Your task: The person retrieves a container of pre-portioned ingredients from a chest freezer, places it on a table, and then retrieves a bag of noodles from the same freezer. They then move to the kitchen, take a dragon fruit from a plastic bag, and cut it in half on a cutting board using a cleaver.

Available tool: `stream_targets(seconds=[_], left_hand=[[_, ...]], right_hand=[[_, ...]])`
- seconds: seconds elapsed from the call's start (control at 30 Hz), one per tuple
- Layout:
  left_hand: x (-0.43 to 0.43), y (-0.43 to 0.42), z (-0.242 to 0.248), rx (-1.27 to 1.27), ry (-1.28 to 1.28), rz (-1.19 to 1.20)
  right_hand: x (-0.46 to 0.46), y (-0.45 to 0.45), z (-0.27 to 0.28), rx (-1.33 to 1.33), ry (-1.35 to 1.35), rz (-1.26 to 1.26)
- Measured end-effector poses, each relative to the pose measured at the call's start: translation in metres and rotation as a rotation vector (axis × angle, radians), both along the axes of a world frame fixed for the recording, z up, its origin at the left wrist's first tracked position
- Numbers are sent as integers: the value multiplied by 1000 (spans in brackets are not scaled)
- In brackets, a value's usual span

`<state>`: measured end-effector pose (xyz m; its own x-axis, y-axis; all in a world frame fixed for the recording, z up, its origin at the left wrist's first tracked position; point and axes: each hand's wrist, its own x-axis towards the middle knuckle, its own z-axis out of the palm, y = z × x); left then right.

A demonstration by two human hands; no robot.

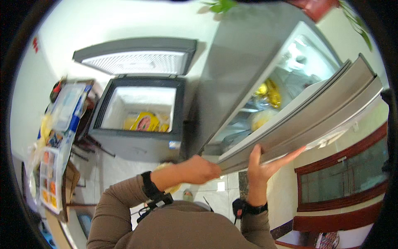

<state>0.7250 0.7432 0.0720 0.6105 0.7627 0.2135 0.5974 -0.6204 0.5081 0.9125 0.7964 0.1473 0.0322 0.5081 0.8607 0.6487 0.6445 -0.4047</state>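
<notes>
A tall grey refrigerator point(239, 62) stands partly open at the right, its inside lit. My left hand point(199, 169) is curled at the lower corner of the refrigerator door point(292, 124); whether its fingers grip the edge is hidden. My right hand point(264, 165) lies against the outer face of the door, thumb and fingers spread apart. Behind the door, a yellow plastic package point(273, 93) and other bagged food show on the shelves. To the left, a small chest freezer point(140, 146) has its lid point(136, 59) raised, with a yellow printed bag point(146, 122) inside.
A narrow table at the left holds a compartment tray point(49, 177) of orange and yellow pieces, a clear lidded container point(67, 105) and plastic bags. Wooden-framed glass doors point(345, 168) stand at the right. Leaves point(222, 5) hang near the refrigerator's top.
</notes>
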Motion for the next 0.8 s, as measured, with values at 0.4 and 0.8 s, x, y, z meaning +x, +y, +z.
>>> stream_targets(seconds=[0.4, 0.8], left_hand=[[-280, -264, -77, -129, -443, 1324], [-327, -376, -110, -224, -491, 1537]], right_hand=[[-69, 65, -8, 174, -182, -275], [-75, 117, -20, 353, -164, -482]])
